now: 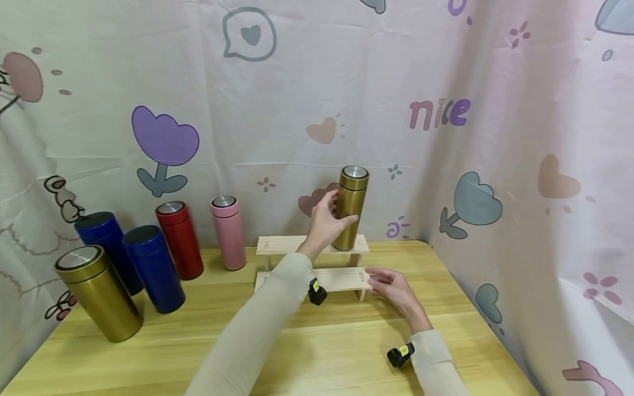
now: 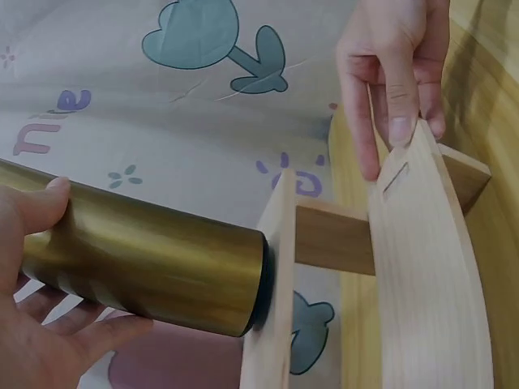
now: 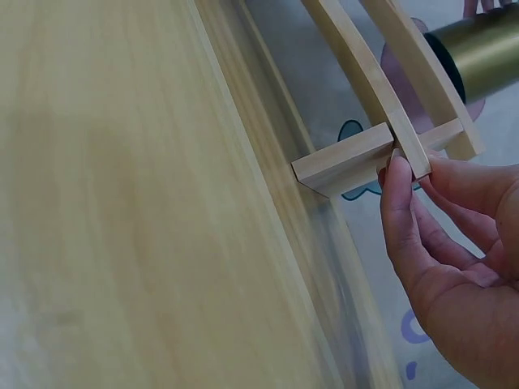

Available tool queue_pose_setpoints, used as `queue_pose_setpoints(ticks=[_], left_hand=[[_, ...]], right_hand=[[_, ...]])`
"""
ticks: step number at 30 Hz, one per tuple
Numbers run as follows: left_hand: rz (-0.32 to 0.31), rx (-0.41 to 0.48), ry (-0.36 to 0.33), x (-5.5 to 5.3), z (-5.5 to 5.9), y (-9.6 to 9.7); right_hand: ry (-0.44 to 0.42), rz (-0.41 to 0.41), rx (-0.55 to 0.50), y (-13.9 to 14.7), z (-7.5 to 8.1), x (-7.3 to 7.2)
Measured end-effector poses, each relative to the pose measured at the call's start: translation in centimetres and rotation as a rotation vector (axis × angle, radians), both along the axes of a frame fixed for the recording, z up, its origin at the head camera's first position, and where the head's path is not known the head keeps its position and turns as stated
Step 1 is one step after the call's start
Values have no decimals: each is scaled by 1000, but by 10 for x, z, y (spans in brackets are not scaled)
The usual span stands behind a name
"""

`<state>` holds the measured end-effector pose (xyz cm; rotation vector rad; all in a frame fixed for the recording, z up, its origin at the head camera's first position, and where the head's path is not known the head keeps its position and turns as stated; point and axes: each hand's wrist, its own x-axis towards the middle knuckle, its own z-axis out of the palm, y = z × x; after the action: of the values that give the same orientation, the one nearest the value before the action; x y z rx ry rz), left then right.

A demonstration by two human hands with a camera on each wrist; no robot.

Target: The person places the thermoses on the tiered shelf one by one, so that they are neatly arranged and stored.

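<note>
A slim gold thermos [image 1: 350, 209] with a silver-topped lid stands at the right end of the upper shelf of a small two-tier wooden rack [image 1: 339, 279]. My left hand [image 1: 324, 223] grips it around the body, thumb on one side and fingers on the other. In the left wrist view the dark base of the gold thermos [image 2: 162, 251] is right at the upper board [image 2: 276, 284]. My right hand [image 1: 393, 289] pinches the right end of the lower board [image 3: 405, 146] between thumb and fingers.
On the left of the wooden table [image 1: 337, 352] stand a wide gold thermos [image 1: 101, 294], two blue thermoses [image 1: 154, 269], a red thermos [image 1: 180, 242] and a pink thermos [image 1: 229, 234]. A printed curtain [image 1: 277, 110] hangs behind and along the right side.
</note>
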<state>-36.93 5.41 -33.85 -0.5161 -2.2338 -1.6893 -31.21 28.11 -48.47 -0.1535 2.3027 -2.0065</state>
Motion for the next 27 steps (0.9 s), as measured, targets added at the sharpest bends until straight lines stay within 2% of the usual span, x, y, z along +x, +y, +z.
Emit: queue_pose_setpoints(ticks=[12, 27], left_hand=[[-8, -18, 10, -4, -4, 17], [-44, -23, -2, -8, -8, 19]], right_hand=[[20, 2, 14, 0, -3, -2], [8, -1, 11, -2, -1, 0]])
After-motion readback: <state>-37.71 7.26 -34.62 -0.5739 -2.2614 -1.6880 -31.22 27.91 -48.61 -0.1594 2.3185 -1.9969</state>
